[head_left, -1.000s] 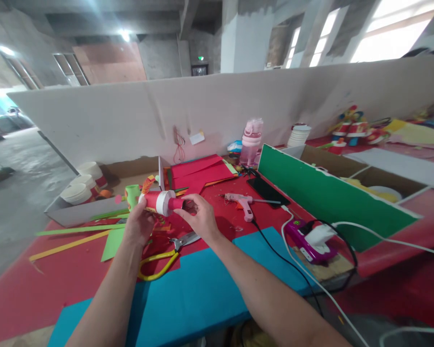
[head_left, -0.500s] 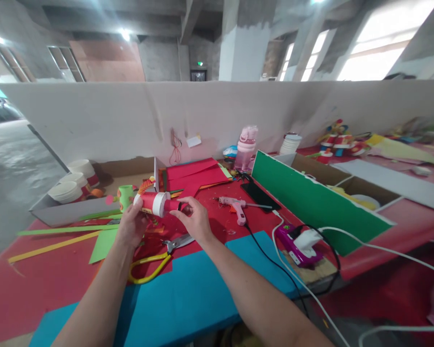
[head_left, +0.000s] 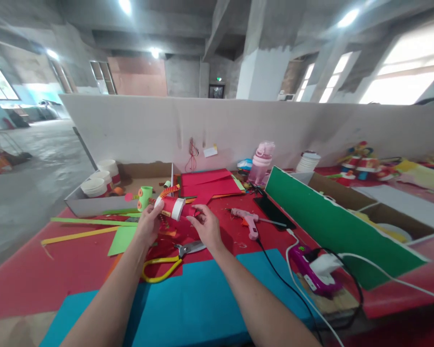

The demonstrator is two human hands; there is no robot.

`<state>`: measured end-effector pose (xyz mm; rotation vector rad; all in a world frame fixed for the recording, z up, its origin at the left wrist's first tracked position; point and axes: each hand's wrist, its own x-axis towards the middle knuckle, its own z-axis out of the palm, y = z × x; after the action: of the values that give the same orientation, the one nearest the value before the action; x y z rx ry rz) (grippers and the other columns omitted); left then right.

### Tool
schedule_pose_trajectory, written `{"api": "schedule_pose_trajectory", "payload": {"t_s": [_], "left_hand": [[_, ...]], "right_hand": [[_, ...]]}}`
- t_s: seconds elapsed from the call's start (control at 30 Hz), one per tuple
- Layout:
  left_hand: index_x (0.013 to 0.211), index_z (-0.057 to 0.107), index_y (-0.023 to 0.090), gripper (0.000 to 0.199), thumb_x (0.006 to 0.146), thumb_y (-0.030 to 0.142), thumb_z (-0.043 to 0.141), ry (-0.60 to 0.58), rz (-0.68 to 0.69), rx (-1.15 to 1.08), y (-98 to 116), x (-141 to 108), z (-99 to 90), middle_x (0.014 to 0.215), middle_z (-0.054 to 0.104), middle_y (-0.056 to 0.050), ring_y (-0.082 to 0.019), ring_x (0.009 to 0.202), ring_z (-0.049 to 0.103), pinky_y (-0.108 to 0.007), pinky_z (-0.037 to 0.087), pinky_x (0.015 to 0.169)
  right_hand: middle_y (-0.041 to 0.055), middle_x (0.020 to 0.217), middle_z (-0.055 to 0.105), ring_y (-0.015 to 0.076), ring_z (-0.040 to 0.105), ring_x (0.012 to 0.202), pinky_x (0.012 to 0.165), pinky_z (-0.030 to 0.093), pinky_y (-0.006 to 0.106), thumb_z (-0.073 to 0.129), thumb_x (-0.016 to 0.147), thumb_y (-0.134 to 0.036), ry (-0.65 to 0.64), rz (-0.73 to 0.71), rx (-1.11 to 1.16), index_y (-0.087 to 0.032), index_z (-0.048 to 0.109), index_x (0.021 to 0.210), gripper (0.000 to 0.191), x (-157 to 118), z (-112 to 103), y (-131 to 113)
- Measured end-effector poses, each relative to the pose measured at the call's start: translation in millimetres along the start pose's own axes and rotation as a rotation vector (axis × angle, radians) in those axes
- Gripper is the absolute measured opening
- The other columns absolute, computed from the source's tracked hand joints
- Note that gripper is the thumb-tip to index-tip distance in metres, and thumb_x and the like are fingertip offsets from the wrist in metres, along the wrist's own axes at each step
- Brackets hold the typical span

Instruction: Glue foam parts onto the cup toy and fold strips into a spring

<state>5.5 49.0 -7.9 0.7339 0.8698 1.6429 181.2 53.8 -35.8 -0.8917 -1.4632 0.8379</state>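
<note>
My left hand (head_left: pixel 150 222) is closed round a red and white paper cup (head_left: pixel 172 208), which lies on its side in the air above the table. An orange folded paper strip (head_left: pixel 170 191) sticks up beside the cup. With thumb and fingers my right hand (head_left: pixel 207 226) pinches a piece of red paper (head_left: pixel 188 211) at the cup's white-rimmed end; a small dark part shows at the fingertips. Whether the red piece is attached to the cup, I cannot tell. Below the hands lie scissors (head_left: pixel 162 268) with yellow handles. A light green paper tube (head_left: pixel 145 198) stands behind my left hand.
A pink glue gun (head_left: pixel 246 219) lies to the right, its black cord running past a purple power strip (head_left: pixel 313 274). Behind it are a phone (head_left: pixel 273 212) and a green panel (head_left: pixel 332 226). Red sheets (head_left: pixel 210 185), stacked cups (head_left: pixel 94 187) and a pink bottle (head_left: pixel 262 161) stand or lie farther back.
The camera view has swung left and slightly up, so everything sits farther right and lower. Both hands keep their hold; the cup's open end now tilts slightly downward.
</note>
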Motion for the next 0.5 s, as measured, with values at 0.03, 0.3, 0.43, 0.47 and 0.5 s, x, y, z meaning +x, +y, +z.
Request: {"api": "schedule_pose_trajectory", "payload": {"t_s": [0.03,0.3,0.43,0.47,0.5], "left_hand": [[0.075,0.057,0.015,0.033,0.062,0.033,0.081,0.007,0.001,0.005,0,0,-0.1,0.069,0.069,-0.001,-0.015,0.060,0.065,-0.026,0.053,0.060],[0.072,0.051,0.016,0.040,0.058,0.037,0.082,0.059,0.004,0.153,6,-1,-1.2,0.063,0.065,0.001,-0.011,0.049,0.058,-0.020,0.043,0.046],[0.074,0.053,0.015,0.042,0.058,0.041,0.082,0.041,0.043,0.287,14,-4,-1.5,0.064,0.063,0.002,-0.009,0.049,0.054,-0.019,0.039,0.045],[0.075,0.053,0.015,0.042,0.058,0.041,0.082,0.039,0.048,0.322,16,-4,-1.5,0.065,0.063,0.001,-0.009,0.050,0.054,-0.019,0.039,0.046],[0.076,0.054,0.015,0.042,0.058,0.042,0.081,0.039,0.055,0.358,18,-5,-1.2,0.065,0.062,0.001,-0.009,0.050,0.054,-0.019,0.038,0.046]], "right_hand": [[0.0037,0.084,0.067,0.0148,0.061,0.065,0.060,0.049,0.024,0.067,0.077,-0.037,-0.008,0.014,-0.003,-0.019,0.060,0.104,0.033,0,0,1],[0.0009,0.077,0.067,0.0174,0.066,0.064,0.057,0.050,0.025,0.067,0.075,-0.036,-0.081,0.101,0.019,-0.021,0.056,0.095,0.028,-5,7,13],[0.0019,0.080,0.067,0.0179,0.065,0.069,0.060,0.050,0.026,0.070,0.072,-0.037,-0.079,0.099,-0.065,-0.020,0.056,0.092,0.030,-8,13,13],[0.0025,0.082,0.067,0.0182,0.064,0.072,0.062,0.050,0.027,0.071,0.071,-0.037,-0.071,0.088,-0.091,-0.020,0.057,0.091,0.030,-8,14,12],[0.0031,0.084,0.066,0.0184,0.063,0.074,0.065,0.050,0.028,0.071,0.070,-0.037,-0.064,0.076,-0.107,-0.019,0.058,0.090,0.030,-9,15,12]]}}
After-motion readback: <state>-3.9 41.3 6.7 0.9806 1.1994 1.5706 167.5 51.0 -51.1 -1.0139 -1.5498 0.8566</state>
